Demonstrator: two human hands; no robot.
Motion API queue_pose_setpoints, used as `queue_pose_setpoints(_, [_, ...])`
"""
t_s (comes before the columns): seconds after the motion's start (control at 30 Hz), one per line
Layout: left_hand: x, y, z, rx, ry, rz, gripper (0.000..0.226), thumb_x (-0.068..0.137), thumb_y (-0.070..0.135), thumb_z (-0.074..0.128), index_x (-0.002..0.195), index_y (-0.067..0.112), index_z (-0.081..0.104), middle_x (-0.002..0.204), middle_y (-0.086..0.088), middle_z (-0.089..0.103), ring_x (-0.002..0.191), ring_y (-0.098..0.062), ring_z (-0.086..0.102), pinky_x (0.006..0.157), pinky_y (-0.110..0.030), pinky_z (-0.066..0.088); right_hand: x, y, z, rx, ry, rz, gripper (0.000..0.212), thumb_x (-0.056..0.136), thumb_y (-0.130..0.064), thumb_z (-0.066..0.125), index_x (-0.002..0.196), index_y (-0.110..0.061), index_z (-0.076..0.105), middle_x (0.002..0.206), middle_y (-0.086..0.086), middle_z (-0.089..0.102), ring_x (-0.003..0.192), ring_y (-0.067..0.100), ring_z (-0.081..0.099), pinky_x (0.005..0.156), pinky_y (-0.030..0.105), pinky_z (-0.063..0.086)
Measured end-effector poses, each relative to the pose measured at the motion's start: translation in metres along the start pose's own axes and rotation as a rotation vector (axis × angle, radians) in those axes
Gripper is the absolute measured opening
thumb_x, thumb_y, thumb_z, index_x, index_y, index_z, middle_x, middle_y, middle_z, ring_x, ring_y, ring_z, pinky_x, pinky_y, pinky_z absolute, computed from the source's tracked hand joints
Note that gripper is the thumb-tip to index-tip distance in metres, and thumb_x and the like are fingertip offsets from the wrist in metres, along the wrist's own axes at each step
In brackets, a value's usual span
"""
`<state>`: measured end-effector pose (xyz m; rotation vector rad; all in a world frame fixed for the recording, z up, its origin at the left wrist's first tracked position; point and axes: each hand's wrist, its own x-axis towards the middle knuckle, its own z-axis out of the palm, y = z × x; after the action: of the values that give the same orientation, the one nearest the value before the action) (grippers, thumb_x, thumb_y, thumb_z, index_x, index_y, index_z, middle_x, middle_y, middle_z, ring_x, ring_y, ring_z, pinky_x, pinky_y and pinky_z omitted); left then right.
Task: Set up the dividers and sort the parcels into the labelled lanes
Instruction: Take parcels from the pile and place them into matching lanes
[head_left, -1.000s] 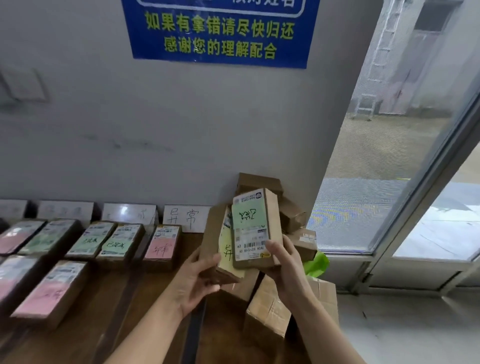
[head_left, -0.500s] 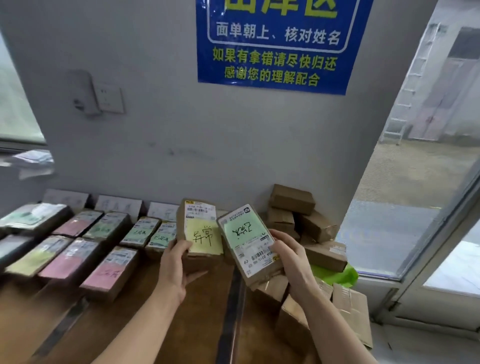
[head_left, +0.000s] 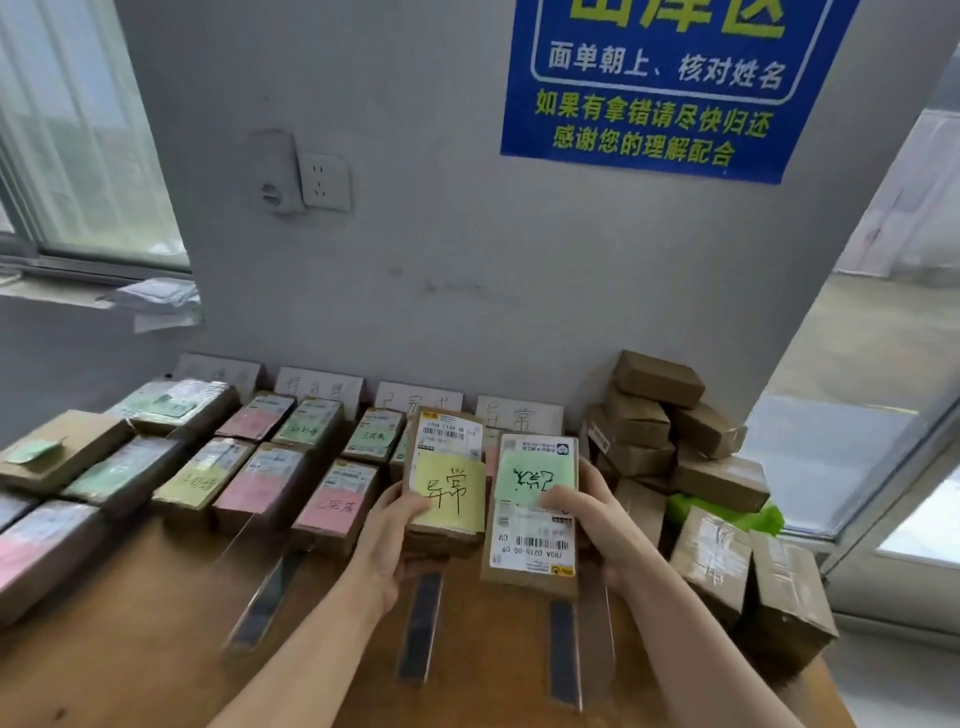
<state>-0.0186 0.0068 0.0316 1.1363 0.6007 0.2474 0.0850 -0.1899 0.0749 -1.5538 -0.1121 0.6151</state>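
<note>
Head view: since half a second ago, the two held parcels have drawn side by side, and the green-note parcel (head_left: 535, 514) has straightened from its tilt. At lower centre of the frame, the left hand (head_left: 387, 535) grips the yellow-note parcel (head_left: 447, 478) at its lower left edge. Just to its right, the right hand (head_left: 597, 525) grips the green-note parcel, thumb across its face. Both parcels are over the wooden table (head_left: 156, 649), in front of the label cards (head_left: 519, 415).

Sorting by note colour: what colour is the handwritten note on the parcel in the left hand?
Yellow note, clearest in the head view.
</note>
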Motion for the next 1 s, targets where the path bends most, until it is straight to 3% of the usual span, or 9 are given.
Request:
queue_pose_setpoints(0.1, [-0.003,-0.004,-0.013,-0.046,0.068,-0.013,0.036,0.090,0.013,0.060,0.124,0.018,0.053,0.113,-0.018,0.066,0.099,-0.037,0.066,0.073,-0.051,0.060,-0.009,0.004,0.014,0.190,0.140,-0.101,0.075,0.083,0.002,0.068,0.142,-0.031,0.036,0.114,0.013,0.069,0.095,0.032,0.072,0.071,0.044,0.060])
queue_pose_setpoints(0.27, [-0.010,-0.012,-0.013,-0.055,0.067,-0.059,0.046,0.090,0.013,0.064,0.133,0.022,0.048,0.115,-0.015,0.064,0.101,-0.036,0.065,0.077,-0.052,0.059,-0.016,0.008,0.034,0.542,0.317,-0.189,0.058,0.080,0.002,0.073,0.126,-0.020,0.047,0.114,0.013,0.068,0.103,0.031,0.068,0.082,0.043,0.057])
queue_pose_setpoints(0.4, [-0.011,-0.014,-0.002,-0.101,0.086,-0.074,0.053,0.089,0.013,0.066,0.136,0.024,0.044,0.117,-0.014,0.063,0.104,-0.036,0.064,0.076,-0.050,0.060,-0.015,0.010,0.044,0.383,0.334,-0.227,0.067,0.072,-0.003,0.083,0.125,-0.020,0.045,0.114,0.009,0.067,0.101,0.024,0.069,0.080,0.039,0.059])
queue_pose_setpoints(0.53, [-0.006,-0.013,0.004,-0.088,0.128,-0.031,0.056,0.090,0.013,0.066,0.139,0.025,0.042,0.115,-0.012,0.062,0.101,-0.034,0.065,0.075,-0.048,0.059,-0.013,0.005,0.032,0.293,0.307,-0.255,0.112,0.064,-0.009,0.088,0.149,-0.040,0.022,0.121,0.006,0.064,0.109,0.026,0.067,0.092,0.052,0.055])
queue_pose_setpoints(0.6, [-0.003,-0.013,0.009,-0.078,0.140,-0.016,0.057,0.090,0.013,0.066,0.140,0.025,0.042,0.116,-0.011,0.062,0.102,-0.033,0.065,0.081,-0.051,0.058,-0.014,0.004,0.027,0.220,0.315,-0.285,0.099,0.069,-0.015,0.087,0.146,-0.037,0.030,0.121,0.005,0.064,0.107,0.024,0.068,0.087,0.047,0.059])
queue_pose_setpoints(0.73, [0.003,-0.017,0.020,-0.050,0.186,0.006,0.064,0.088,0.012,0.068,0.144,0.025,0.039,0.121,-0.011,0.060,0.104,-0.032,0.064,0.087,-0.054,0.055,-0.014,-0.004,0.013,0.096,0.359,-0.336,0.046,0.083,-0.025,0.077,0.120,-0.019,0.052,0.115,0.009,0.065,0.096,0.018,0.069,0.066,0.022,0.060])
queue_pose_setpoints(0.8, [0.005,-0.020,0.026,-0.038,0.204,0.014,0.064,0.088,0.012,0.068,0.143,0.025,0.039,0.121,-0.011,0.060,0.104,-0.031,0.064,0.088,-0.054,0.055,-0.011,-0.013,0.003,0.052,0.353,-0.331,0.051,0.080,-0.023,0.079,0.120,-0.018,0.049,0.112,0.011,0.063,0.096,0.020,0.069,0.069,0.025,0.060])
queue_pose_setpoints(0.93, [0.013,-0.023,0.038,-0.015,0.235,0.043,0.065,0.088,0.010,0.067,0.144,0.026,0.038,0.123,-0.010,0.060,0.103,-0.030,0.063,0.091,-0.056,0.052,-0.006,-0.031,-0.025,-0.180,0.133,-0.200,0.092,0.080,-0.013,0.075,0.149,-0.041,0.021,0.114,0.012,0.062,0.088,0.021,0.073,0.075,0.033,0.060])
queue_pose_setpoints(1.0, [0.017,-0.026,0.046,-0.003,0.244,0.055,0.067,0.088,0.011,0.067,0.145,0.027,0.037,0.125,-0.009,0.059,0.104,-0.030,0.062,0.091,-0.055,0.052,-0.005,-0.038,-0.039,-0.274,0.030,-0.106,0.089,0.080,-0.013,0.074,0.148,-0.043,0.024,0.119,0.010,0.064,0.084,0.019,0.074,0.073,0.033,0.061])
